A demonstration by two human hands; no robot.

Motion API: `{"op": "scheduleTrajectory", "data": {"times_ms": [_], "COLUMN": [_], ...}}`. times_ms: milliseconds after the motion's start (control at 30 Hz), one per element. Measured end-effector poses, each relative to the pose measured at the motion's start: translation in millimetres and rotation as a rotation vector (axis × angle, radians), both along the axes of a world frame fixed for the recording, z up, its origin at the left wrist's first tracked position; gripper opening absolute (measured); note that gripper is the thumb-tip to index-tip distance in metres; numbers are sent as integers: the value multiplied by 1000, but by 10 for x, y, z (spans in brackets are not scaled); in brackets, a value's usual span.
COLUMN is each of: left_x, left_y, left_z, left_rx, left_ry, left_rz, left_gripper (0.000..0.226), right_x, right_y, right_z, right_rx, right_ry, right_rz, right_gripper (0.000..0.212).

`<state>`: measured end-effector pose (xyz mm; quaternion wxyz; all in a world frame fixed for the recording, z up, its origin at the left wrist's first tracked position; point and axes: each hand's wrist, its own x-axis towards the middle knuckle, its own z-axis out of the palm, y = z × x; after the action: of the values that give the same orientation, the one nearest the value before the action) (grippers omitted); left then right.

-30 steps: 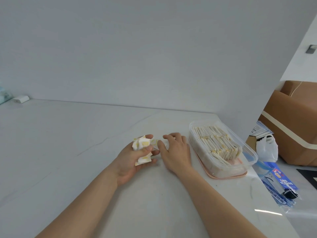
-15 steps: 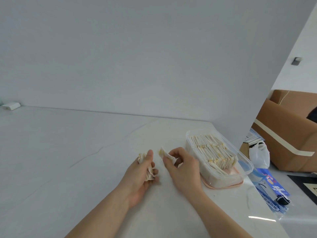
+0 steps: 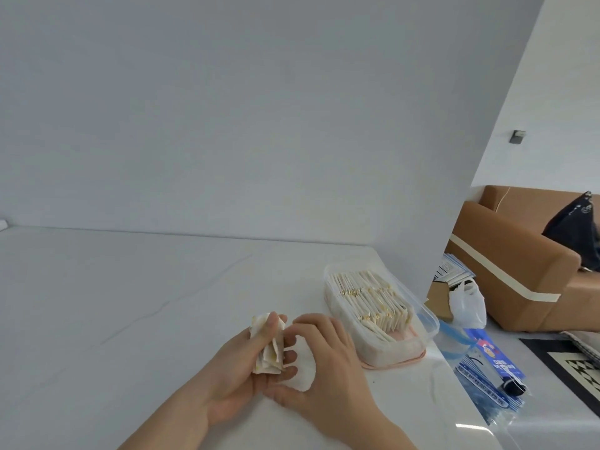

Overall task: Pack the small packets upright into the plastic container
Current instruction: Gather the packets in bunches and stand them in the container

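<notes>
The container [image 3: 418,315] at the table's [image 3: 130,303] right edge looks nearly full of upright packets [image 3: 370,298]; still unpacked, a small stack [image 3: 268,349] sits gripped in the left hand [image 3: 233,378], thumb over it; the right hand [image 3: 328,362] pinches one packet [image 3: 300,368] beside it.

Left hand [image 3: 240,368] covers much of packet stack [image 3: 268,349]; both forearms cut off by bottom edge.

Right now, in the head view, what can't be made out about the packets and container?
- Count of the packets in the left hand: overlapped, fingers cover them.
- Print on the single packet held by the right hand: blurred.
- Plastic container base: packed rows hide it.
</notes>
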<state>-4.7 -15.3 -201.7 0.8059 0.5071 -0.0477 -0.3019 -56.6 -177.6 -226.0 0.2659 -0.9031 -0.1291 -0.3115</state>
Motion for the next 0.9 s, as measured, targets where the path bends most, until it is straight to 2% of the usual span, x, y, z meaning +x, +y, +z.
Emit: {"op": "scheduleTrajectory", "data": {"times_ms": [100, 167, 233, 367, 500, 767, 900], "left_x": [-62, -108, -125, -130, -113, -105, -105], "left_y": [-15, -24, -5, 29, -5, -43, -57], "left_z": [10, 12, 18, 59, 54, -6, -15], "left_rx": [11, 7, 54, 291, 356, 328, 286], "left_ry": [-52, -83, -158, -375, -395, -367, -356], "left_rz": [-97, -157, -218, -331, -346, -297, -279], "left_gripper": [56, 58, 60, 43, 17, 23, 41], "right_x": [27, 32, 32, 33, 19, 6, -14], "right_y": [-69, -109, -131, -150, -123, -65, -86], "right_z": [21, 6, -12, 1, 18, 26, 63], "right_rx": [-42, -106, -132, -142, -152, -181, -214], "right_ry": [63, 92, 79, 65, 61, 16, -3], "right_rz": [-21, -2, 16, -3, 23, -50, -117], "right_gripper": [96, 101, 94, 88, 89, 73, 65]}}
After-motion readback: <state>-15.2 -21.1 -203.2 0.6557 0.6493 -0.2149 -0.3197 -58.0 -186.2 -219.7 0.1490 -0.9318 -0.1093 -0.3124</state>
